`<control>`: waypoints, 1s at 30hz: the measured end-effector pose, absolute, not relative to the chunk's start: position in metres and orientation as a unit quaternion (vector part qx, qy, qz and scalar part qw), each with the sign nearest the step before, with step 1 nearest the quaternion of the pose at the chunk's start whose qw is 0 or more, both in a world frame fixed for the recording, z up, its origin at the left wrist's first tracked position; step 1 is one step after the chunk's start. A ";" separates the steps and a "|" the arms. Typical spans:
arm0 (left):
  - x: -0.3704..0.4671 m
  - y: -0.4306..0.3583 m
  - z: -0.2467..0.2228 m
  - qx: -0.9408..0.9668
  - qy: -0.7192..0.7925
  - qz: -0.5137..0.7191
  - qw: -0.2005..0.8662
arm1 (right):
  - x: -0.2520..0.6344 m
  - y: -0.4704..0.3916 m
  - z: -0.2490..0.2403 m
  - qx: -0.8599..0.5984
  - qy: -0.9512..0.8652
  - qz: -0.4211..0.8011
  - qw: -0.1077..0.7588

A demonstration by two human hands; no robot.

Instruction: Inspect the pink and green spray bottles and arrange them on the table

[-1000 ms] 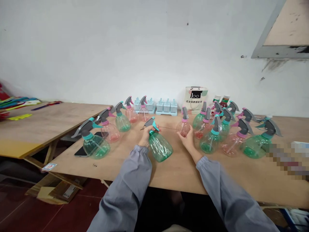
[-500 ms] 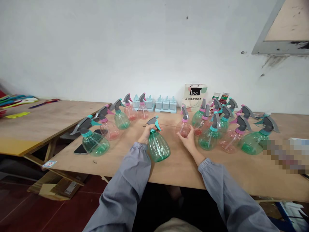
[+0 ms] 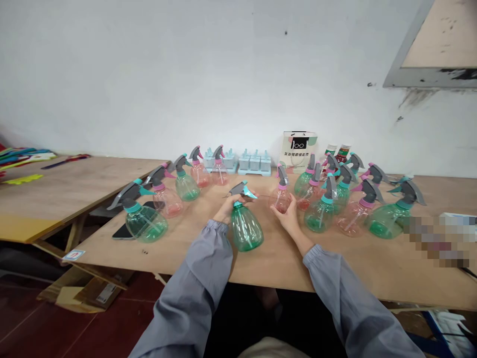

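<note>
My left hand (image 3: 225,209) is closed round the neck of a green spray bottle (image 3: 246,228), just under its grey and turquoise head. That bottle leans a little, its base toward the right. Thumb and fingers of my right hand (image 3: 288,214) wrap the lower body of a pink spray bottle (image 3: 280,197), which is upright on the table. Right of it several green and pink bottles stand close together, the nearest a green one (image 3: 319,217). On the left are more, among them a green bottle (image 3: 146,223) and a pink bottle (image 3: 167,201).
A black phone (image 3: 122,232) lies by the left bottles on the wooden table (image 3: 276,268). Light blue moulds (image 3: 255,163) and a printed paper bag (image 3: 298,153) stand along the wall. Another table (image 3: 74,184) at the left holds coloured strips.
The head of the green bottle in my left hand has turned slightly, its nozzle now pointing further right. My right hand keeps its hold on the pink bottle. The view has shifted a little.
</note>
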State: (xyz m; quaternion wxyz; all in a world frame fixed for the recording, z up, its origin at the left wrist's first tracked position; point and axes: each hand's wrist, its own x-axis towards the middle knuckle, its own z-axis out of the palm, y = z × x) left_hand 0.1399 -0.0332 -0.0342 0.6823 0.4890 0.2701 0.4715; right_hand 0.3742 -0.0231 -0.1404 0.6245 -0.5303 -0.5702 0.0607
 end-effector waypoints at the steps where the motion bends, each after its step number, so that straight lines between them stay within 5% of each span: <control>1: 0.140 -0.034 -0.034 0.489 0.270 0.475 0.680 | 0.374 -0.023 -0.140 -0.528 -0.571 0.063 0.626; 19: 0.142 -0.041 -0.028 0.478 0.270 0.529 0.647 | 0.375 -0.024 -0.139 -0.525 -0.573 0.086 0.623; 30: 0.092 -0.014 -0.008 0.611 0.336 0.638 0.328 | 0.375 -0.023 -0.140 -0.527 -0.568 0.102 0.625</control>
